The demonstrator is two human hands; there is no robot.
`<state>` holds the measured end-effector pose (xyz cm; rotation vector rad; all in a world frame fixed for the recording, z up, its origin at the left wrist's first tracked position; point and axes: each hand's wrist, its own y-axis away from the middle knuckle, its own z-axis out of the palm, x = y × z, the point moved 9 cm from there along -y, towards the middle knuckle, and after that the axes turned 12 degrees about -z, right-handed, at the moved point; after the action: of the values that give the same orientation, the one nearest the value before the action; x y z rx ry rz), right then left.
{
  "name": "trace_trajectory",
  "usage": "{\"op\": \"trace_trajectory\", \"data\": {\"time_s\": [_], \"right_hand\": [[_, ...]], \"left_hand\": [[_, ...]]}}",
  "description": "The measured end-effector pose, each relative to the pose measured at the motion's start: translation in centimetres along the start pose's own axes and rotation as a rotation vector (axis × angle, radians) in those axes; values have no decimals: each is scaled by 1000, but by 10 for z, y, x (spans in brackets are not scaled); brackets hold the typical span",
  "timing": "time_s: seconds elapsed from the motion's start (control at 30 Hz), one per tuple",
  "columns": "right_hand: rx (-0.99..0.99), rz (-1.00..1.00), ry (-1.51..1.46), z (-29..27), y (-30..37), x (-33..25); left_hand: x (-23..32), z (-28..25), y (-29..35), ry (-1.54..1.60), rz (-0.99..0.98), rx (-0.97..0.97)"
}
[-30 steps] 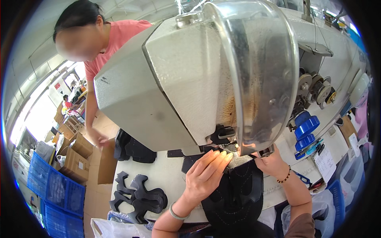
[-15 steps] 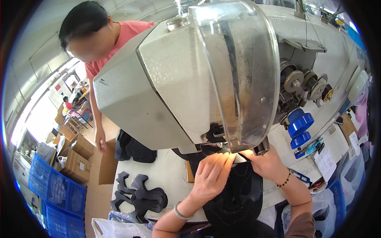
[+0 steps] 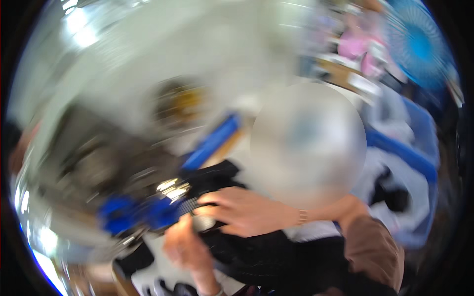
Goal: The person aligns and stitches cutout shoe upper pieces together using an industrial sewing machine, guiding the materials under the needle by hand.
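Head view, black workpiece [image 3: 256, 252], seemingly slanting lengthwise

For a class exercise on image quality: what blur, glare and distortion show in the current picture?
Head view: blur smears the blue knobs and left hand; the right hand looks less smeared. Head view: white glare at upper left, bright glints near both hands. Head view: rounded fisheye image with black corners.
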<state>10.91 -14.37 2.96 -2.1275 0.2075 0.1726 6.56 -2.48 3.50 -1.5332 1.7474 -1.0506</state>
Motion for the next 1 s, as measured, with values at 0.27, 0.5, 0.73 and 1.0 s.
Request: {"op": "trace_trajectory", "data": {"time_s": [0.27, 0.5, 0.73, 1.0], "right_hand": [[220, 133, 193, -56, 77, -34], [-302, 802, 646, -158, 266, -21], [-627, 2399, 1243, -391, 702, -211], [-68, 1808, 1185, -492, 856, -181]], "left_hand": [[16, 5, 4, 31, -26, 0], [-7, -18, 5, -1, -33, -9], [66, -46, 13, 314, -342, -274], [281, 75, 234, 969, 25, -1703]]}}
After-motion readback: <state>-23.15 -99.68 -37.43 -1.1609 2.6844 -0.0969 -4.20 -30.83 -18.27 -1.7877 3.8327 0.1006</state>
